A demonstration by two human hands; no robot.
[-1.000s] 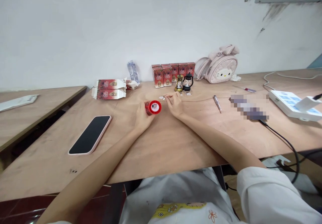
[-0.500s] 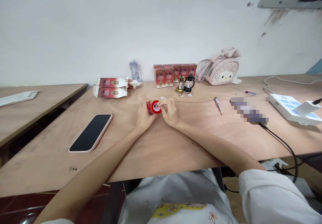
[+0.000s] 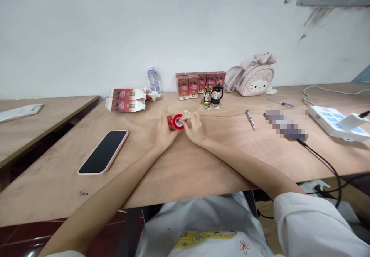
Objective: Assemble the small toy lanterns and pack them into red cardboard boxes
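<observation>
Since a second ago my right hand [image 3: 194,129] has moved from beside the white paper scraps [image 3: 186,111] to the pale round end of one glossy red cylindrical object [image 3: 171,123]. That object is in my left hand [image 3: 163,133], whose fingers are wrapped round its side, with the red-rimmed end tilted towards me. My right fingertips are drawn together at that end; I cannot tell whether they pinch anything.

Beyond my hands stand two small lanterns, one gold metallic lantern [image 3: 206,96] and one black lantern [image 3: 216,94]. Behind them I count five red printed card box fronts [image 3: 193,86], with more box tops showing. Two opened red-and-white cartons [image 3: 127,99] lie at the left, near one clear plastic bottle [image 3: 153,80]. One pale pink cat-faced bag [image 3: 254,80] leans against the wall. Two screwdrivers lie at the right: one clear-handled screwdriver [image 3: 250,119] and one red-handled screwdriver [image 3: 286,105]. One pink-cased black phone [image 3: 103,152] lies at the left, and one white power strip [image 3: 332,120] at the right.

The tabletop [image 3: 190,172] is light brown wood, scuffed and marked; the wall [image 3: 115,29] is plain and pale, the floor [image 3: 26,237] dark red tile.
</observation>
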